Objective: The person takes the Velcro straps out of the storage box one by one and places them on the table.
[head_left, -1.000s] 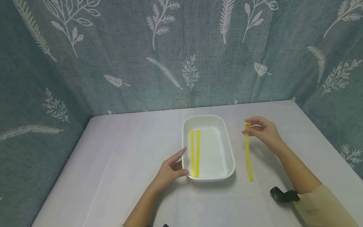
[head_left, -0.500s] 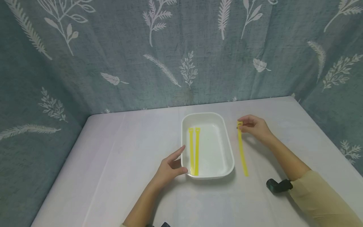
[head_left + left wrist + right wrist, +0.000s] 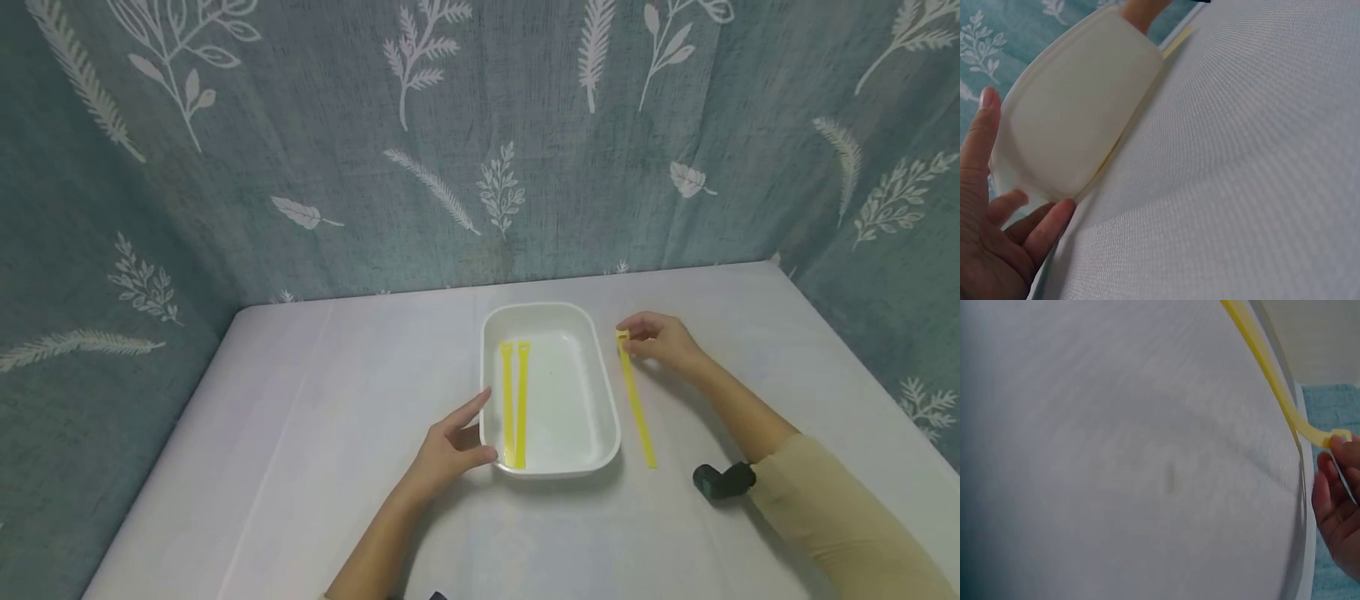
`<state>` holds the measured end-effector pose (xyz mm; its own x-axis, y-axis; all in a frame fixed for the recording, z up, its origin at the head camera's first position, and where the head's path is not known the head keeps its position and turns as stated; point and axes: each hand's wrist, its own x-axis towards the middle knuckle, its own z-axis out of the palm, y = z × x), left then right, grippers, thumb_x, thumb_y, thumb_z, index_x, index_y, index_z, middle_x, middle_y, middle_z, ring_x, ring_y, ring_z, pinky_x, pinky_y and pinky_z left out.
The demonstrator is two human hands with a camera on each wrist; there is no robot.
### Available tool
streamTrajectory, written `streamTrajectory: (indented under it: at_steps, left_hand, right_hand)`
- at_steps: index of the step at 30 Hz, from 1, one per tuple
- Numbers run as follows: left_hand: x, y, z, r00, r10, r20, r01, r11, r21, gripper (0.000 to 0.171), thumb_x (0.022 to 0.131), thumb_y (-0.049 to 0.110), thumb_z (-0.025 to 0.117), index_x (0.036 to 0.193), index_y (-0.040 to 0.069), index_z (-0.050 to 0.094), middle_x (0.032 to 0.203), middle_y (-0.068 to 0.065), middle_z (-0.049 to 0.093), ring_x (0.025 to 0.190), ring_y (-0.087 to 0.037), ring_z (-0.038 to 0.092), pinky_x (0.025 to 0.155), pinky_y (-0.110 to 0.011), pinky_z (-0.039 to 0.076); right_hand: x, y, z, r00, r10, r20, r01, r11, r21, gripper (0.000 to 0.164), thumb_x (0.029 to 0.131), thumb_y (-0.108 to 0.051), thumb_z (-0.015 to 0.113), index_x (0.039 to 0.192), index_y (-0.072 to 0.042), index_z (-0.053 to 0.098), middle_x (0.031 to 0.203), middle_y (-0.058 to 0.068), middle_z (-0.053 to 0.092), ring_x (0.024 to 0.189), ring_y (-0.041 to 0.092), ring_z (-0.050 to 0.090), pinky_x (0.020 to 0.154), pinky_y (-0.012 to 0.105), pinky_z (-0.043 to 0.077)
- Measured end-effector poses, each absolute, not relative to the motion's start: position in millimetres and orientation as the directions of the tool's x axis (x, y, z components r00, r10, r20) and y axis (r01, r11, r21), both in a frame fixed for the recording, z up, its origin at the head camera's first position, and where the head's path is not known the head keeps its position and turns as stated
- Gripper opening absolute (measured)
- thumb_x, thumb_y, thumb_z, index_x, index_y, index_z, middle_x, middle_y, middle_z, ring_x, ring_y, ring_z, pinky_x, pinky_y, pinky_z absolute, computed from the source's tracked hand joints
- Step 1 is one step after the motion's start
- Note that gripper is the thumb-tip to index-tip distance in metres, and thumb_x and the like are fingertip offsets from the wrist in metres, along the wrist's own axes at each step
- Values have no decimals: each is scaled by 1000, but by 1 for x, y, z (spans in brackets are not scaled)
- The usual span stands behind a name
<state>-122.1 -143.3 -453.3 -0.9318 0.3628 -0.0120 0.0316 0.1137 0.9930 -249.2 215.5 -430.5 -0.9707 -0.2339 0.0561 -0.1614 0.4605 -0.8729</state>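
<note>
The left hand [image 3: 448, 446] rests spread fingers on the white tray [image 3: 568, 400] between the hands; the right hand [image 3: 662, 342] pinches the yellow strap [image 3: 635, 400], slotted end pointing away, long axis slanting personward, slightly rightward.

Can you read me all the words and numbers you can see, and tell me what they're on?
There are none to read.
Tray: no writing shows.
Yellow strips in it: no writing shows.
Strip in the right hand: no writing shows.
Curtain: only leaf pictures, no letters.
Black gadget by the sleeve: too small to tell.
</note>
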Motion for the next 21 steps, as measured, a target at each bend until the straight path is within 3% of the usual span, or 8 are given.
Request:
streamTrajectory:
  at_steps: [6, 13, 21]
  left_hand:
    - [-122, -144, -452, -929, 368, -24, 16, 105, 994, 77, 80, 13, 76, 146, 19, 37, 154, -3, 29, 127, -34, 48, 93, -36, 49]
    - [-119, -147, -451, -932, 362, -12, 31, 111, 993, 77, 80, 14, 75, 147, 19, 36, 153, -5, 30, 125, -34, 51, 92, -34, 50]
    - [-121, -143, -452, -932, 363, -18, 26, 116, 993, 79, 79, 14, 76, 147, 19, 36, 153, -5, 30, 125, -34, 50, 92, -35, 50]
  right_hand:
    - [-255, 211, -436, -984, -177, -22, -87, 587, -805, 29, 86, -8, 66, 112, 3, 62, 98, 17, 63, 76, 13, 54, 58, 21, 48]
    - [-256, 210, -439, -975, -220, 27, -157, 597, -787, 30, 84, -8, 69, 110, 4, 64, 101, 21, 64, 82, 17, 55, 66, 19, 47]
    - [-259, 216, -444, -987, -155, -48, -59, 617, -785, 36, 84, -17, 71, 114, 1, 62, 113, 20, 62, 87, 21, 54, 64, 21, 49]
